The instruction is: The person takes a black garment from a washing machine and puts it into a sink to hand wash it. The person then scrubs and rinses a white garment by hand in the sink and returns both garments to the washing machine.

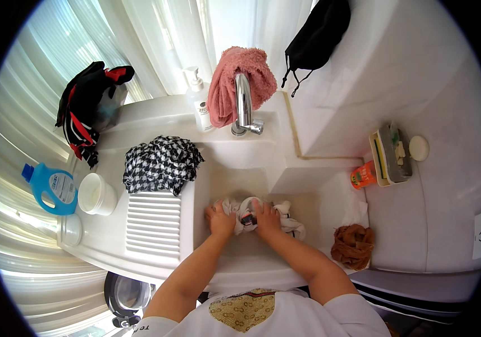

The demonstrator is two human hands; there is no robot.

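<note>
Down in the basin of the white laundry sink [318, 205], a wet off-white garment [292, 223] lies bunched up, with a dark and red patch showing in its middle. My left hand [220, 219] grips its left end, fingers curled into the folds. Close beside it, my right hand [266, 219] presses and grasps the cloth just right of the patch. The garment's loose end trails out to the right of my right hand. Some fingertips are hidden in the fabric.
A black-and-white checked cloth [162, 164] sits above the ridged washboard [153, 224]. A pink towel [230, 84] drapes over the chrome tap [244, 104]. At left stand a blue detergent jug [55, 190] and white tub [97, 194]; a brown cloth [352, 247] lies on the right rim.
</note>
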